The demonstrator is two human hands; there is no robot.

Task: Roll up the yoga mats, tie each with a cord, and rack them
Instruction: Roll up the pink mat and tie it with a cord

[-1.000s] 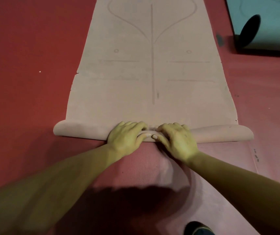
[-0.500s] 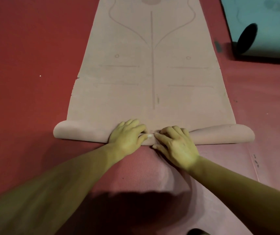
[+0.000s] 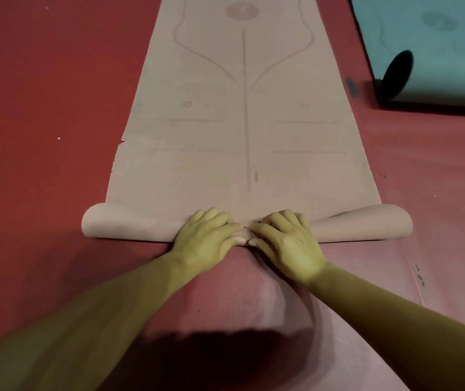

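Observation:
A pale pinkish-tan yoga mat (image 3: 242, 153) with printed alignment lines lies flat, stretching away from me. Its near end is curled into a low roll (image 3: 130, 224) that spans the mat's width. My left hand (image 3: 206, 241) and my right hand (image 3: 287, 241) sit side by side on the middle of that roll, fingers curled over its top and thumbs tucked at its near side, gripping it. The roll's centre is hidden under my hands. No cord is in view.
A dark red mat (image 3: 254, 300) lies under my forearms on the red floor (image 3: 42, 108). At the far right a teal mat (image 3: 428, 38) lies partly rolled, its dark roll end (image 3: 397, 74) facing me.
The roll and my hands have crept slightly forward along the mat, and my head has tilted so more of the mat's far print shows.

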